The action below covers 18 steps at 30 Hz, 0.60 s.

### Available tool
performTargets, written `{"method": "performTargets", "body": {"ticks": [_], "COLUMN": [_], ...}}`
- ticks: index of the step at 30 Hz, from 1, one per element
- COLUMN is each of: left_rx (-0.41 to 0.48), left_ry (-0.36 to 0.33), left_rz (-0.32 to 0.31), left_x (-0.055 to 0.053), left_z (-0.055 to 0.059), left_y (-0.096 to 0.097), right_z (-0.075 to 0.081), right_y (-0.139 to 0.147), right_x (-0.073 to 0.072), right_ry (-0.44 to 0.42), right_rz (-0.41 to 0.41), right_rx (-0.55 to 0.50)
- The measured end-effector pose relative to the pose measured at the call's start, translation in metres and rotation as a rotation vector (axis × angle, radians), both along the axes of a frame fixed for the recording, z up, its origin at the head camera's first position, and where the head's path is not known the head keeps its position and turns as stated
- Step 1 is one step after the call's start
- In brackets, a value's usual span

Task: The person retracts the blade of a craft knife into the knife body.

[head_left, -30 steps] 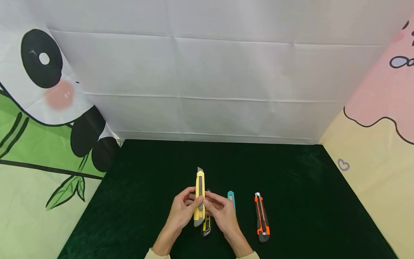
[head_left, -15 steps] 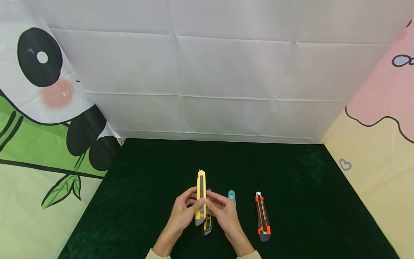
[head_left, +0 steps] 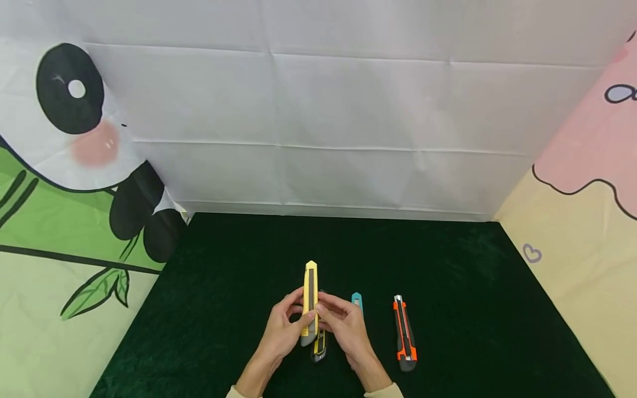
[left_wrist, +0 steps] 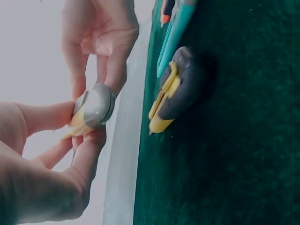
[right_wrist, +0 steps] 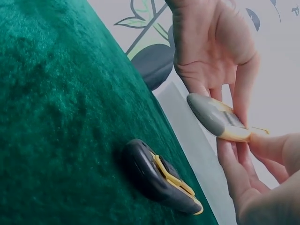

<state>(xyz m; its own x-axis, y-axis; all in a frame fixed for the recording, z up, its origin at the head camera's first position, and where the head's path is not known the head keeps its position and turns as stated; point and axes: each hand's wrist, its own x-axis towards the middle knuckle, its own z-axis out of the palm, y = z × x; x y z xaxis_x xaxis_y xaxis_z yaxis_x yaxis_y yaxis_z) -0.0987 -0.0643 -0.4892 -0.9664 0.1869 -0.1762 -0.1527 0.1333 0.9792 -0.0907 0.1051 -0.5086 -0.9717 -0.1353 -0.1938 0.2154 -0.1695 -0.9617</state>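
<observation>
Above the table, both hands hold a yellow box cutter with a grey end point(head_left: 311, 284) between them, its tip pointing away from the body. My left hand point(head_left: 280, 330) pinches it from the left, thumb on top and fingers beneath. From the other side my right hand point(head_left: 347, 331) pinches it, the thumb near the grey slider. No blade shows at the tip. The grey butt of the box cutter point(left_wrist: 99, 104) faces the left wrist camera. Just below lies a black-and-yellow box cutter point(head_left: 319, 347), partly hidden by the held one and the right hand.
A teal box cutter point(head_left: 356, 300) lies behind the right hand, mostly covered by it. Farther right is an orange-and-black box cutter point(head_left: 405, 337). Dark green cloth point(head_left: 239, 249) covers the table. A white sheet point(head_left: 348, 110) rises at the back, with printed sheets at both sides.
The blade that stuck out of the yellow box cutter's tip one second ago has slid back inside. Both hands stay nearly in place, with the right thumb slightly nearer the tip.
</observation>
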Motion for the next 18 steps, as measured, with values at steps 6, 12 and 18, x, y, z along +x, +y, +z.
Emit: {"method": "performTargets", "body": {"ticks": [6, 12, 18], "left_rx": [-0.014, -0.011, -0.032], "left_ry": [0.003, -0.011, -0.044], "left_rz": [-0.017, -0.017, -0.006], "left_x": [-0.0021, -0.0046, -0.0059], "left_z": [0.0, 0.001, 0.0006], "left_y": [-0.0028, -0.0041, -0.0065], "right_z": [0.0007, 0.0012, -0.0002], "right_y": [0.0002, 0.0004, 0.0002], "right_x": [-0.0006, -0.0003, -0.0009], "right_ry": [0.014, 0.037, 0.053], "right_rz": [0.0, 0.004, 0.012], "right_rx": [-0.001, -0.014, 0.007]}}
